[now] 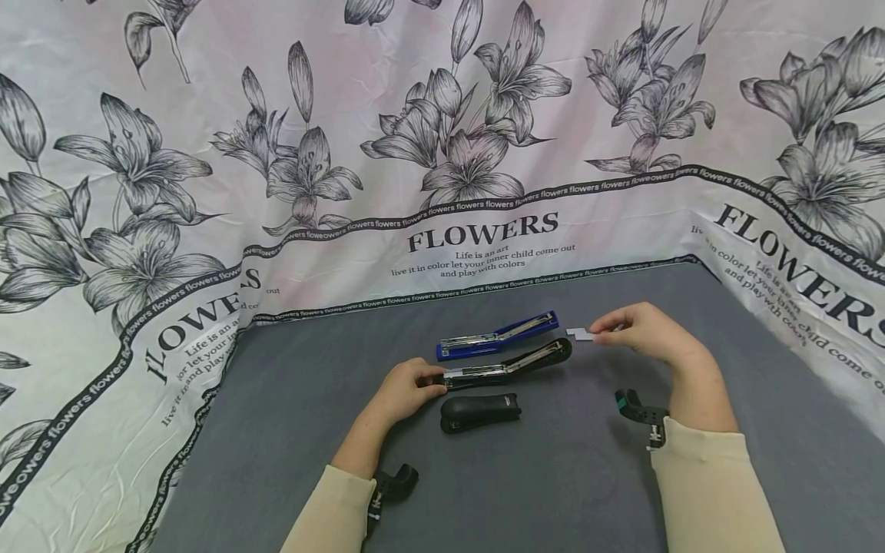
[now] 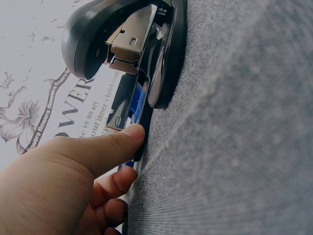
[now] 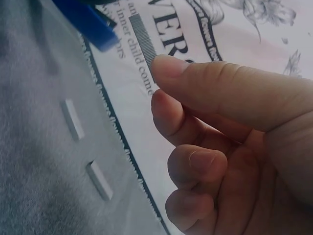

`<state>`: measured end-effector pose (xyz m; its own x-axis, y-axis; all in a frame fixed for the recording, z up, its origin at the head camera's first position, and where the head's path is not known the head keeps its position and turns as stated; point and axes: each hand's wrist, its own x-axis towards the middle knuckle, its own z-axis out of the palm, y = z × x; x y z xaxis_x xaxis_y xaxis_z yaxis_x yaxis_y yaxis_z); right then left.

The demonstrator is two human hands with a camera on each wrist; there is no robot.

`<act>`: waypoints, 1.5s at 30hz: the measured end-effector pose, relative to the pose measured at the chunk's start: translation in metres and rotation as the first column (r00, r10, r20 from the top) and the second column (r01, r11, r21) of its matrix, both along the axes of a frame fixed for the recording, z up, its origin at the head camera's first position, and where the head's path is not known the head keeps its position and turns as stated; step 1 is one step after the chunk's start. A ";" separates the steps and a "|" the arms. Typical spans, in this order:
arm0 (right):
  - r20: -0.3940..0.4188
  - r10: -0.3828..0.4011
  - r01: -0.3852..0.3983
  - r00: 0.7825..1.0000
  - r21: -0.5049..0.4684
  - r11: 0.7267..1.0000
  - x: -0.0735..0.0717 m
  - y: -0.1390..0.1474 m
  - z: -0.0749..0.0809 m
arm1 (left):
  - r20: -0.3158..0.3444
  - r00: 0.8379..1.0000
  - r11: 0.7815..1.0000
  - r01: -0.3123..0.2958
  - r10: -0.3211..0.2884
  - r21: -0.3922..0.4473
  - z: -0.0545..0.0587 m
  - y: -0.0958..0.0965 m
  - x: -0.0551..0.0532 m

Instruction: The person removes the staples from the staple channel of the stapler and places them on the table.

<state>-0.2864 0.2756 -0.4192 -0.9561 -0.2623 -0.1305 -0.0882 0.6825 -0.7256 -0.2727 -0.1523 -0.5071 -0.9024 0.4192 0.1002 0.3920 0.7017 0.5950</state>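
My left hand [image 1: 408, 390] grips the base end of a black stapler [image 1: 535, 358] that lies opened out, its metal staple channel showing. In the left wrist view, the thumb [image 2: 115, 142] presses on that end. Between the thumb and index finger of my right hand [image 1: 639, 332] I pinch a strip of staples [image 3: 143, 41], held off the table to the right of the staplers. Just beyond the black stapler lies a blue stapler [image 1: 528, 326], also opened out. A second black stapler [image 1: 480, 412], folded closed, lies nearer to me.
Two more staple strips lie on the grey table in the right wrist view, one strip [image 3: 73, 119] above another strip [image 3: 100, 180]. Flower-printed cloth [image 1: 484, 261] rises behind the grey tabletop [image 1: 553, 491] and along its sides.
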 end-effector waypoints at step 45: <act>0.125 0.100 -0.108 0.987 0.056 0.993 -0.013 0.002 -0.041 | 0.008 1.000 1.000 -0.013 0.013 0.016 0.001 0.000 0.002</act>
<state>-0.2990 0.2776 -0.4603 -0.9000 -0.3472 -0.2633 -0.0748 0.7183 -0.6917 -0.2707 -0.1519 -0.5062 -0.9083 0.4061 0.0998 0.3786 0.6971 0.6089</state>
